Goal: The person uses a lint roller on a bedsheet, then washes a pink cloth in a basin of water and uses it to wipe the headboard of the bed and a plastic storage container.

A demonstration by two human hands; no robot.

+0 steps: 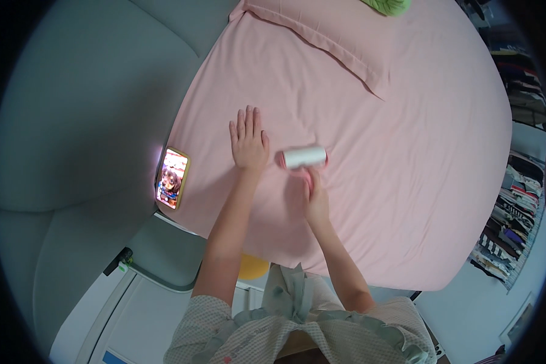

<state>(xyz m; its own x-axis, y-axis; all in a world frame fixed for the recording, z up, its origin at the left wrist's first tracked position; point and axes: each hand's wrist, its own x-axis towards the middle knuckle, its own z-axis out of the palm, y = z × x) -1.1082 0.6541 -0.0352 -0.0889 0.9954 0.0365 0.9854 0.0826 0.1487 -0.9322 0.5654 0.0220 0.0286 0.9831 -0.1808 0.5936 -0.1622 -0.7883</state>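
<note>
My left hand (249, 144) lies flat on the pink bed sheet (406, 200), its fingers stretched out toward the pillow. In my right hand (316, 203) is the pink handle of a lint roller (304, 158), with the fingers wrapped round it. The roller's white cylinder lies crosswise over the sheet, a little to the right of my left hand; whether it touches the cloth I cannot tell. Shallow creases run through the sheet around both hands.
A pink pillow (346, 36) lies at the far end, with a green object (389, 6) by it. At the bed's left edge a lit phone (172, 178) leans near the grey padded surface (91, 121). Folded clothes (509, 224) fill shelving on the right.
</note>
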